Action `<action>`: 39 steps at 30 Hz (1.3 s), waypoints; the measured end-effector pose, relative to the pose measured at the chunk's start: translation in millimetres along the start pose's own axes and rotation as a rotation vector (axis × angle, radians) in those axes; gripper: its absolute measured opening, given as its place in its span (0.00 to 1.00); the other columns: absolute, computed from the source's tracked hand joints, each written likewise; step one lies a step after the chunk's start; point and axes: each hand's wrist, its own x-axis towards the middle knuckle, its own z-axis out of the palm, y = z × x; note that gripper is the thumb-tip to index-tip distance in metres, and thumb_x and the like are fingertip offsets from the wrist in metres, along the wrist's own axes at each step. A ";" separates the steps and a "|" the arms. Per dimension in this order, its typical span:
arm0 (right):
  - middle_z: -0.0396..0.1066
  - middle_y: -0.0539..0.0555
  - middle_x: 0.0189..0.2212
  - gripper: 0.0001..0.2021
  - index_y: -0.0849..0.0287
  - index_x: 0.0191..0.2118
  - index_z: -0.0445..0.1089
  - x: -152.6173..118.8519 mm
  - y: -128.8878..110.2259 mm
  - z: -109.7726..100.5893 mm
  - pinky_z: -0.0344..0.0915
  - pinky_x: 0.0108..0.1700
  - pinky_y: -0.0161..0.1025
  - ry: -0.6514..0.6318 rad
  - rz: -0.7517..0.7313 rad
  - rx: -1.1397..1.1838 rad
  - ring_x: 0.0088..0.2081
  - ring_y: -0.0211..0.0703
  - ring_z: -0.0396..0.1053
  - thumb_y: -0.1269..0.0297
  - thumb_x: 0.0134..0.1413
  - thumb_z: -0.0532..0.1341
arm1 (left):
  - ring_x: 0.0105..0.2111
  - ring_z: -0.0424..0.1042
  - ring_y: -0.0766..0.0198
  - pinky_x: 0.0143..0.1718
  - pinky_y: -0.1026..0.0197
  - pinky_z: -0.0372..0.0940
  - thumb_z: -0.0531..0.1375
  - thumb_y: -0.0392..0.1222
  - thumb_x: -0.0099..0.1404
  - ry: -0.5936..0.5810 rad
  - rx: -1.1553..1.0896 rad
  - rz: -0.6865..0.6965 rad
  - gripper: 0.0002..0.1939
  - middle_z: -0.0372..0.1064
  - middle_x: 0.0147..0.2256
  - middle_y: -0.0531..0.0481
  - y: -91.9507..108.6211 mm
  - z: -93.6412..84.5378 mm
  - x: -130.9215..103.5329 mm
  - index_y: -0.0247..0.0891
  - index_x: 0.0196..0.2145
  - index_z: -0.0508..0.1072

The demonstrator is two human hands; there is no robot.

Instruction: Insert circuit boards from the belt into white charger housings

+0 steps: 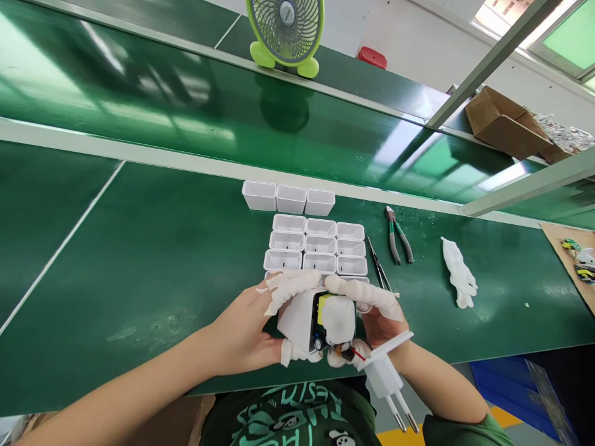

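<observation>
White finger covers sit on both hands. My left hand [274, 322] is wrapped round a white plastic housing [296, 319] near the table's front edge. Partly inside the housing is a circuit board [320, 310] with a yellow part and a white covering. My right hand [379, 316] grips the board's right side, its fingers above and below. A white plug cap [383, 371] with two metal pins hangs below my right hand, joined to the board by a red wire. Just beyond my hands stand rows of open white housings [320, 244], small dark bits inside some.
Tweezers [379, 266] and green-grey cutters [397, 235] lie right of the housings, with a white glove [459, 272] farther right. Three more housings [291, 199] stand behind. A green fan [288, 31] and a cardboard box [504, 127] are on the shelf.
</observation>
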 end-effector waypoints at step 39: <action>0.78 0.55 0.41 0.24 0.52 0.61 0.63 -68.9 -22.3 36.0 0.75 0.39 0.40 0.216 0.053 -0.335 0.35 0.44 0.74 0.62 0.61 0.66 | 0.30 0.78 0.62 0.32 0.63 0.72 0.60 0.32 0.67 0.015 0.126 0.232 0.11 0.78 0.31 0.52 14.2 29.7 -15.0 0.42 0.46 0.71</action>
